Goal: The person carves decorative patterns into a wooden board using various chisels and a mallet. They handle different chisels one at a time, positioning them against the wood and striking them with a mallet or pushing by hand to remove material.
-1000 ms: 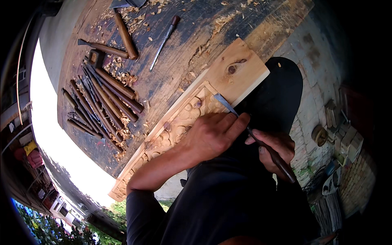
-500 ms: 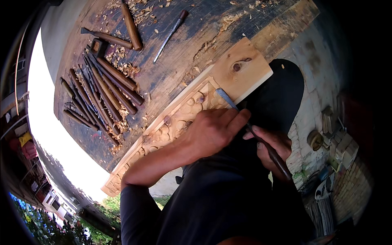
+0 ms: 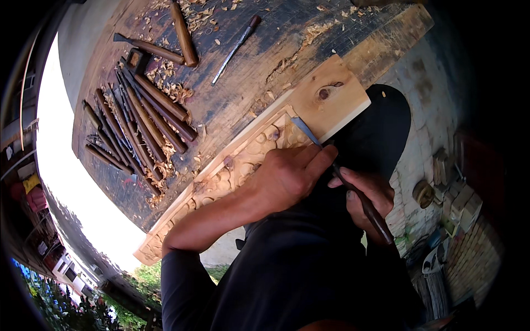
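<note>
A long pale wooden board (image 3: 337, 96) lies along the near edge of the workbench, carved in relief over most of its length and plain at the knotted right end. Both my hands grip one carving chisel (image 3: 361, 199) with a dark wooden handle and a flat steel blade. My left hand (image 3: 290, 175) rests on the carved part, fingers closed around the blade's shank. Farther down, my right hand (image 3: 369, 197) wraps the handle. The blade's tip touches the board near the border between carving and plain wood. My left hand hides some of the relief.
Several wood-handled chisels (image 3: 138, 118) lie bunched at the bench's left among curled shavings. Beyond them are a small dark square block (image 3: 136, 59), two thicker-handled tools and a lone slim chisel (image 3: 236, 49). At right, bricks and a round wooden piece (image 3: 424, 194) sit on the ground.
The view has shifted slightly, so the bench and tools sit a little differently in it. Both hands keep their grip, and the chisel tip is nearly where it was.
</note>
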The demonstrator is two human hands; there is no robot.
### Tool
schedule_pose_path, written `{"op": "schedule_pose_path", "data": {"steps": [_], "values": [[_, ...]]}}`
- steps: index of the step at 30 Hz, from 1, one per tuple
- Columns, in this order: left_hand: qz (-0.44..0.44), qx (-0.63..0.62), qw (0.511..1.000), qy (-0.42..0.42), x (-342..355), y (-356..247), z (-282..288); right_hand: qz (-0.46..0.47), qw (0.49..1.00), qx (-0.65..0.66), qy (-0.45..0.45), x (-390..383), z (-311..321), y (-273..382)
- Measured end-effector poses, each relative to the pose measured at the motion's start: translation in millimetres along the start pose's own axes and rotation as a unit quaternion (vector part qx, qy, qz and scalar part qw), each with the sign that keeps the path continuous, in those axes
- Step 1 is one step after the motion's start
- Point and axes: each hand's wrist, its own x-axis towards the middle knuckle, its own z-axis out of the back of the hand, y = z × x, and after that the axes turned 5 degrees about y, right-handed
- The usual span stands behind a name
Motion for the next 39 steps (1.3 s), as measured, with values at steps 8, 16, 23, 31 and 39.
{"op": "schedule_pose_path", "data": {"steps": [8, 16, 23, 31, 39], "values": [[-0.022, 0.020, 1.000, 0.011, 1.5, -2.4, 0.0, -0.012, 1.000, -0.001, 0.022, -4.8, 6.5, 3.4], [0.008, 0.006, 1.000, 0.010, 0.0, -2.6, 0.5, -0.008, 1.000, 0.007, 0.002, -2.1, -1.0, -2.5], [-0.011, -0.024, 1.000, 0.002, 1.3, 0.4, 3.8, -0.003, 1.000, -0.012, 0.024, 5.4, 6.7, 6.7], [0.017, -0.039, 0.999, -0.020, -3.9, 2.3, -0.3, -0.022, 0.999, -0.020, 0.028, 10.5, 3.4, 9.6], [0.021, -0.029, 0.999, -0.008, -2.4, 0.2, 0.2, -0.016, 0.998, -0.031, 0.056, 10.5, 13.5, 10.0]]}}
